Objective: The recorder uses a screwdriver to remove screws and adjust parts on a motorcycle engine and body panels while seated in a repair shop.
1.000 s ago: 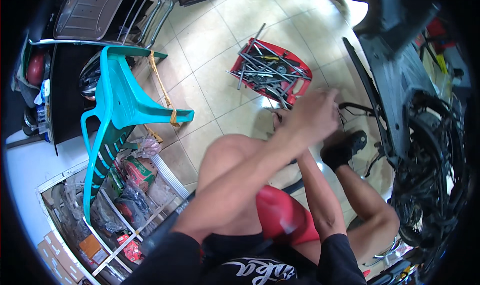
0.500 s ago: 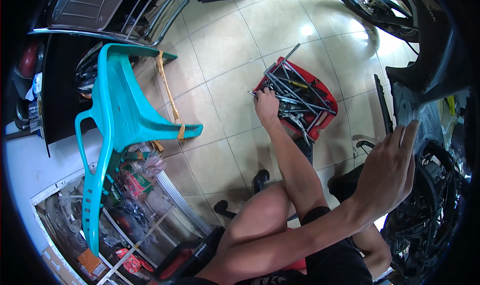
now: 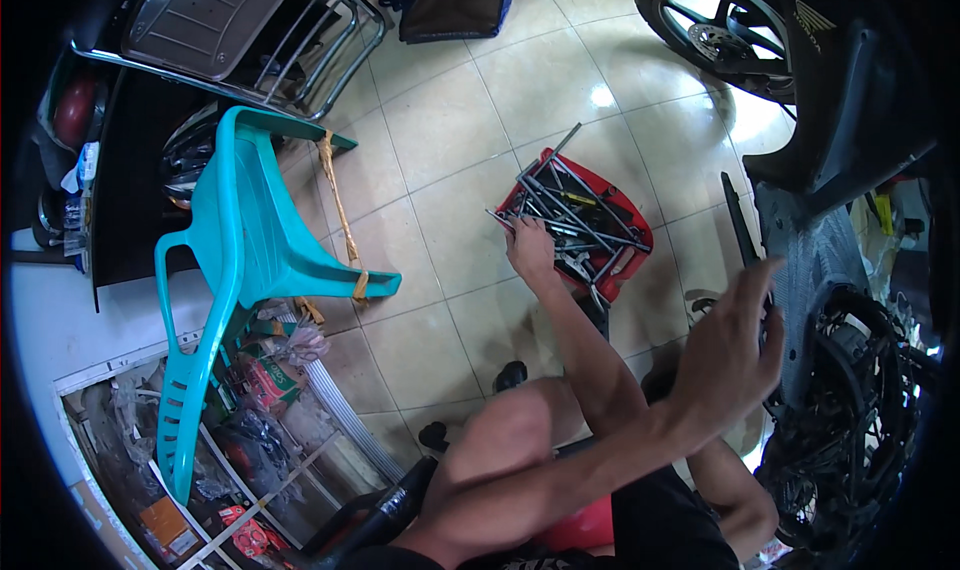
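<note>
A red tool tray lies on the floor ahead of me, heaped with metal hand tools and long T-handle wrenches. My right hand reaches into its left side with fingers bent over the tools. A thin metal end juts out beside those fingers, but what they grip is hidden. My left forearm crosses over the right one. At its end my left hand is raised near the motorcycle, empty, fingers extended and slightly blurred.
A turquoise plastic chair stands on the left, a tan strip tied between its legs. Below it a cabinet holds bagged parts. A wheel is at the upper right. A metal-framed chair and a dark bag are at the back.
The whole view has shifted, so the tray sits lower and farther left. My left hand's fingers have spread and bent a little. My right hand stays at the tray's left side.
</note>
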